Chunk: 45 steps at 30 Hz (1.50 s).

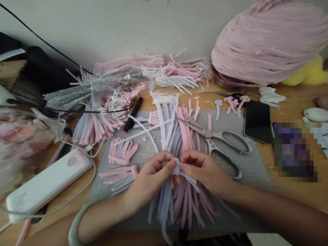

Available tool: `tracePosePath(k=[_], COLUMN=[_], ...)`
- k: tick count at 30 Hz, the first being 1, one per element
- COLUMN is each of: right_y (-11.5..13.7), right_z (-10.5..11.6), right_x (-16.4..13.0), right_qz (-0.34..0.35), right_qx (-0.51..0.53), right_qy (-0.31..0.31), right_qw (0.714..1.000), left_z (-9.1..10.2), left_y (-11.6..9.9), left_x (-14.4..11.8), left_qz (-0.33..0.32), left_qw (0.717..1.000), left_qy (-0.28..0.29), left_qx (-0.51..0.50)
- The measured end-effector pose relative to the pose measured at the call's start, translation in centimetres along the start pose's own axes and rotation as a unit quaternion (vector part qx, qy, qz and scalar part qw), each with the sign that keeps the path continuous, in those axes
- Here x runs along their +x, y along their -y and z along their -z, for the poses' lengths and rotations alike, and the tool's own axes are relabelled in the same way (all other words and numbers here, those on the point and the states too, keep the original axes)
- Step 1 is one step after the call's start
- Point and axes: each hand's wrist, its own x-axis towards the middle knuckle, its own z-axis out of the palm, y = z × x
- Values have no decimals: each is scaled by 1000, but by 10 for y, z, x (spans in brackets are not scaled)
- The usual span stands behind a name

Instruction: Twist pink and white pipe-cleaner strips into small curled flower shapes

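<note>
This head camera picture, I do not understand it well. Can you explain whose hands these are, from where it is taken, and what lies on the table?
The camera sits on a person's head and looks down at their own two bare hands. The left hand and right hand together pinch a pale lilac pipe cleaner, bent between the fingertips. Under them, a pile of pink and lilac pipe cleaners lies on a grey cutting mat. Beside it are scissors, a black phone, a black marker and a white power bank.
</note>
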Motion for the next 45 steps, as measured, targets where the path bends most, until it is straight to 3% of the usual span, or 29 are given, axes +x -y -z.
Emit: tracePosePath(k=[3, 5, 7, 10, 12, 13, 15, 17, 19, 21, 24, 27, 31, 33, 34, 36, 38, 40, 42, 45], right_y=[-3, -2, 1, 10, 13, 14, 12, 10, 9, 9, 9, 6, -2, -4, -5, -3, 0, 3, 5, 6], right_z=[0, 2, 7, 14, 17, 18, 18, 17, 15, 14, 12, 10, 7, 6, 5, 5, 5, 6, 7, 7], right_x=[0, 0, 0, -1, -1, -1, 0, 0, 1, 2, 2, 0, -4, -6, -6, -5, -3, -1, 1, 3], right_qz=[59, 140, 242, 338, 336, 322, 254, 133, 4, -78, -84, 32, 246, 288, 286, 238, 139, 38, -17, -31], right_qx=[-92, -209, -341, -485, -507, -492, -407, -274, -143, -55, -34, -156, -362, -403, -404, -356, -242, -111, -27, 17], right_qy=[-17, -37, -28, 57, 90, 81, 41, 33, 63, 83, 70, 11, -52, -64, -71, -76, -57, -23, 3, 6], right_qw=[994, 967, 908, 805, 789, 805, 876, 952, 988, 992, 993, 987, 898, 867, 866, 900, 959, 993, 999, 999], left_z=[1, 3, 5, 6, 6, 5, 4, 3, 2, 2, 2, 3, 1, -1, -1, -1, 0, 1, 2, 4], left_y=[1, 2, 3, 4, 3, 3, 2, 1, 0, -1, -1, 0, 4, 5, 6, 6, 5, 3, 2, 3], left_x=[0, 1, 2, 4, 4, 4, 2, -1, -5, -7, -6, -3, 1, 1, 0, 0, 0, 0, 1, 2], left_qz=[17, 36, 62, 107, 120, 115, 79, 26, -18, -42, -33, 22, 79, 77, 69, 47, 25, 14, 12, -25], left_qw=[1000, 999, 997, 992, 990, 990, 996, 999, 997, 995, 994, 997, 995, 994, 994, 996, 999, 1000, 999, 999], left_qy=[19, 28, 34, 47, 51, 49, 41, 34, 29, 26, 33, 40, 42, 29, 21, 13, 17, 26, 28, 12], left_qx=[-4, -11, -21, -46, -61, -59, -28, 20, 62, 90, 98, 55, -44, -75, -81, -71, -38, -2, 14, 17])
